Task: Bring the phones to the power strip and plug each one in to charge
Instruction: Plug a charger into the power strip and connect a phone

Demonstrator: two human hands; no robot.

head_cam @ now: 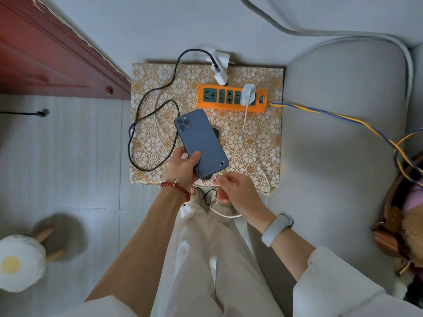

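Head view, centre of frame: a person is standing over a patterned mat and bringing a cable end up to a phone.
Left hand: is gripping the lower part of the blue phone, fingers curled round its edge, camera side up, above the middle of the mat.
Right hand: is pinching the end of the white cable just at the phone's bottom edge; whether the plug is already seated cannot be told.
Second phone: a dark edge is showing beneath the blue phone, mostly hidden.
Power strip: is lying orange at the upper part of the mat, with a white charger plugged in near its right end and the white cable running down from it.
Spare charger: is lying just above the strip, not plugged in, its braided dark cable looping over the left of the mat.
Doing the step well: keeping the phone steady in the left hand, lining the connector straight with the port, and pushing gently along the phone's long axis rather than at an angle.
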